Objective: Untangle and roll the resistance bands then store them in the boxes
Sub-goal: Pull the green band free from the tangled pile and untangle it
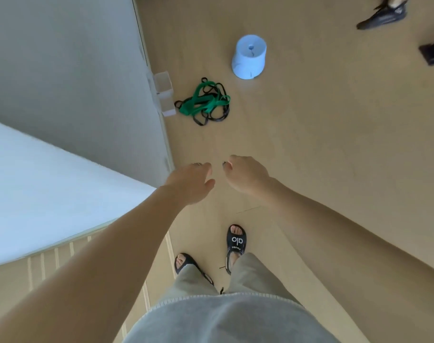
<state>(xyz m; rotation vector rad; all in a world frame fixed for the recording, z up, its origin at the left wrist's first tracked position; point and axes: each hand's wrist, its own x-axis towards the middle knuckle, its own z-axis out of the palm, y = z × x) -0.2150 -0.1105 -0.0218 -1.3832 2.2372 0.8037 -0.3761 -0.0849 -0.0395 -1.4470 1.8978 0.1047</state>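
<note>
Overall: we look down at a person standing on a wooden floor (pixel 310 144).
Bands: green and black resistance bands (pixel 203 102) lie in one tangled heap on the floor, near the wall's foot.
Boxes: clear boxes (pixel 164 95) stand against the wall, just beside the heap.
Left hand (pixel 191 180): held above the floor, fingers relaxed and apart, holding nothing.
Right hand (pixel 245 174): held beside the left, fingers loosely curled, holding nothing we can see.
Other: a pale blue container (pixel 249 56) stands beyond the heap.
</note>
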